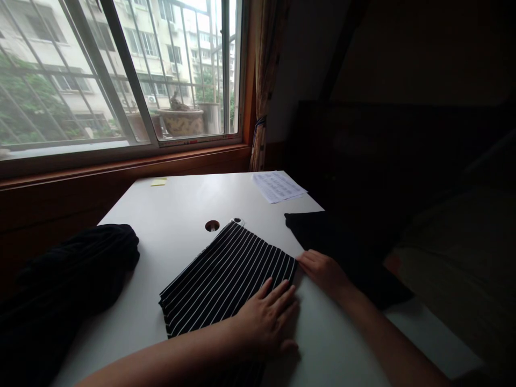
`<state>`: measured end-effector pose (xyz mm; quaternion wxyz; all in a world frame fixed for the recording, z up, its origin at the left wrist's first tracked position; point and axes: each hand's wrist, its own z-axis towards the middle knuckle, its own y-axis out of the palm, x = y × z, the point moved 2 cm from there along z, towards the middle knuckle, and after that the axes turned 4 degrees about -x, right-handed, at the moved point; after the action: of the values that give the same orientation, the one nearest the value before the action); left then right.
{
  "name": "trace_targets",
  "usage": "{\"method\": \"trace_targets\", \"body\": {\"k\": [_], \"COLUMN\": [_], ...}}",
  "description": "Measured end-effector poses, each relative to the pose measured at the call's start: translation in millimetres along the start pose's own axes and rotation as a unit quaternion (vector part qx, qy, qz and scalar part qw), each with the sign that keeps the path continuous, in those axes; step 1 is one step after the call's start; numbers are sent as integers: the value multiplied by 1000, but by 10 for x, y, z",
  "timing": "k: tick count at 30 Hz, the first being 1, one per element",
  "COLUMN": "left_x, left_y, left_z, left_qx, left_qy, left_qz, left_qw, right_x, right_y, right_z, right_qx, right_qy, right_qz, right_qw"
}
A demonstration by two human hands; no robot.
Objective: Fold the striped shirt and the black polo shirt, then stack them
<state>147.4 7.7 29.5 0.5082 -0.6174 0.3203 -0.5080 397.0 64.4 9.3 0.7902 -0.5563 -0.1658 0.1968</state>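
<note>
A folded black cloth with white stripes (226,274) lies on the white table, its folded layers showing at the left edge. My left hand (268,317) rests flat across its near right part, fingers spread, the forearm crossing the near edge of the cloth. At the right corner of the cloth, the fingers of my right hand (322,270) are drawn together and pinch the fabric. Below my left forearm, more striped fabric shows dimly in shadow.
Dark crumpled fabric (92,263) lies at the table's left side. Another dark cloth (342,252) lies to the right, beyond my right hand. Printed papers (278,186) and a yellow note (158,182) are at the far edge. A round hole (212,226) opens in the tabletop.
</note>
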Motion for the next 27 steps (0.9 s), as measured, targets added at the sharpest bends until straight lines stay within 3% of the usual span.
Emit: {"method": "trace_targets", "body": {"k": [5,8,12,16,20,23,27], "left_x": [136,163,162,162,139,-59,-678], "left_y": [95,141,157,171,95,-81,-267], "left_z": [-253,-331,-316,-320,-376,-315,-26], "left_qx": [-12,-2,14,22,31,87,187], "left_qy": [38,53,58,59,71,23,-98], "left_qz": [-18,-19,-8,-12,-62,-97,-30], "left_qw": [999,998,998,998,995,991,977], "right_x": [125,125,-233,-647,-659,-572,-548], "right_y": [-52,-119,-192,-39,200,293,320], "right_z": [-32,25,275,460,381,283,247], "right_qx": [-23,4,49,-22,-56,-60,-60], "right_qy": [17,61,50,-36,-7,9,20], "right_qz": [-20,2,70,104,78,72,70], "right_qw": [999,998,995,994,995,996,996]}}
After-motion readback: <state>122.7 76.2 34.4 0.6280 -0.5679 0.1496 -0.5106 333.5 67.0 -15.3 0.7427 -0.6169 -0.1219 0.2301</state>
